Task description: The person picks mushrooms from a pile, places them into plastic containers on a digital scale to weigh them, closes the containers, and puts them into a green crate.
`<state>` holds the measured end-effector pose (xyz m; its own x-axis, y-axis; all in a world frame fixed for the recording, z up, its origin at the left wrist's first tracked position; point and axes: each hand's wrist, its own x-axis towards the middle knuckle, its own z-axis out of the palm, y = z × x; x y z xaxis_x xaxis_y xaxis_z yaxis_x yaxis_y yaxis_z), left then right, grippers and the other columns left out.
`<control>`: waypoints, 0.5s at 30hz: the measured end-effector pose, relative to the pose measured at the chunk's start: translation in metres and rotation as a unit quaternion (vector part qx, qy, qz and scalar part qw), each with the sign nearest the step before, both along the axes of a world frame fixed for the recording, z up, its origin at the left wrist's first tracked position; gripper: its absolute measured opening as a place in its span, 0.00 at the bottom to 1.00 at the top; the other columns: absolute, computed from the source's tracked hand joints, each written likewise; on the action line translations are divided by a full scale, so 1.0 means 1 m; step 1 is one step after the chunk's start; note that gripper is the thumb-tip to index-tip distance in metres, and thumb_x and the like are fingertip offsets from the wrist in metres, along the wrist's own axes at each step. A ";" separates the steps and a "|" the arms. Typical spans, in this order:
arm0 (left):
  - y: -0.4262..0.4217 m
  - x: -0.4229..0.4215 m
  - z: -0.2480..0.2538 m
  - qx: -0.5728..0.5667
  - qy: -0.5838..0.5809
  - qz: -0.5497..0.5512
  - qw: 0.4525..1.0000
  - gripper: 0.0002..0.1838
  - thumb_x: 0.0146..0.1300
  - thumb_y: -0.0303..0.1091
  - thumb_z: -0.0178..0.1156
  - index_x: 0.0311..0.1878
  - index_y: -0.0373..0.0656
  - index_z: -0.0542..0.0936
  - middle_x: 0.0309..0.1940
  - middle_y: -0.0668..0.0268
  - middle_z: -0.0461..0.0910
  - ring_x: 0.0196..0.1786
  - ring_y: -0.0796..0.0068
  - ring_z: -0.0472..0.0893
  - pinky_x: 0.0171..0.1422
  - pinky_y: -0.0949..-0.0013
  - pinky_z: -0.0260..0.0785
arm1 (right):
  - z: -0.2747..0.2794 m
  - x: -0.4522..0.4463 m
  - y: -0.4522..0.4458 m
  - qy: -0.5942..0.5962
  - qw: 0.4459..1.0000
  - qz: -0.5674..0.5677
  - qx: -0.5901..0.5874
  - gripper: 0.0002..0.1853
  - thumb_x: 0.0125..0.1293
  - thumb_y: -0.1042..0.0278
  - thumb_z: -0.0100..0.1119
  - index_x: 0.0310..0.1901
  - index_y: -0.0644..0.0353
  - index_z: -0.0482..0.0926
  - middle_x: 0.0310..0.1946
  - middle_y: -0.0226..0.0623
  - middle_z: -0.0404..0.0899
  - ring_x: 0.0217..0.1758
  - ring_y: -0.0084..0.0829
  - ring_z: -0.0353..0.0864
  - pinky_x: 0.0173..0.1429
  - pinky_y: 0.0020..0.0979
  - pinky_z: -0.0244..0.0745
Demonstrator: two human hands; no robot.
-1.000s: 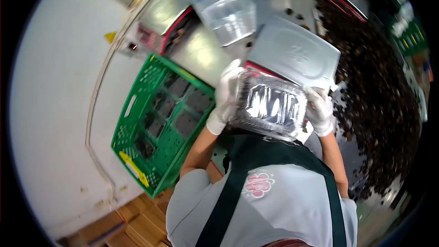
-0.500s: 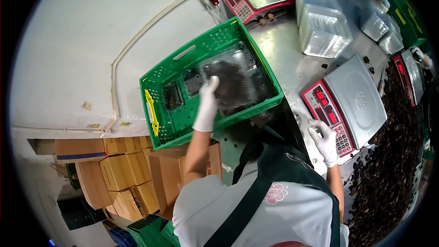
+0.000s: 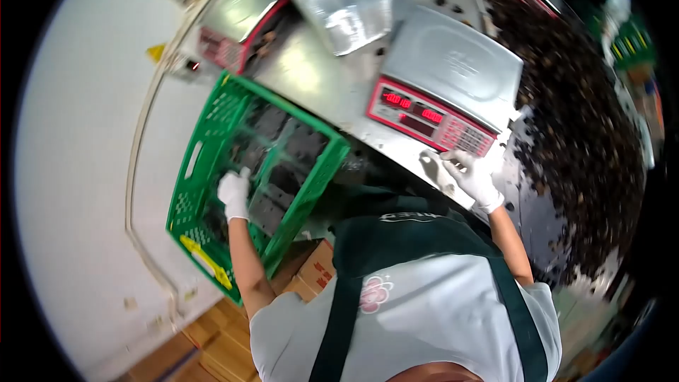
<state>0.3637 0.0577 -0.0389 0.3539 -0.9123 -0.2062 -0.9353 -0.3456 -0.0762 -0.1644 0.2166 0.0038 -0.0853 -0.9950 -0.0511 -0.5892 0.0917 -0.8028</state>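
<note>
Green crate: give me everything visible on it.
The green crate is open-topped, rectangular and looks plastic, with perforated walls, a handhold slot in the long far wall and a yellow handle at one end. It sits upright, left of the metal table. Several clear packs with dark contents lie inside. The gloved left hand is among them, blurred. The crate's support is hidden.
</note>
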 end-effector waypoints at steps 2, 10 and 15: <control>-0.048 -0.047 0.032 -0.192 0.173 -0.108 0.960 0.21 0.61 0.49 0.61 0.45 0.39 0.82 0.40 0.57 0.84 0.46 0.57 0.83 0.51 0.59 0.74 | -0.008 -0.002 0.021 -0.020 0.999 -0.030 0.021 0.08 0.64 0.65 0.61 0.41 0.59 0.81 0.30 0.39 0.82 0.31 0.33 0.83 0.37 0.31 0.76; -0.188 -0.294 0.105 -0.378 0.264 -0.486 0.742 0.20 0.65 0.37 0.56 0.59 0.41 0.73 0.52 0.53 0.77 0.57 0.56 0.76 0.63 0.60 0.66 | -0.012 0.004 0.085 -0.005 0.991 -0.128 0.039 0.07 0.61 0.68 0.63 0.40 0.58 0.82 0.27 0.44 0.81 0.28 0.37 0.83 0.35 0.32 0.77; -0.239 -0.348 0.068 -0.217 0.065 -0.513 0.828 0.19 0.65 0.42 0.54 0.53 0.42 0.77 0.48 0.53 0.80 0.52 0.54 0.78 0.58 0.57 0.68 | -0.015 -0.003 0.115 0.026 0.973 -0.215 0.076 0.08 0.62 0.65 0.62 0.40 0.58 0.82 0.28 0.46 0.82 0.31 0.42 0.84 0.37 0.34 0.77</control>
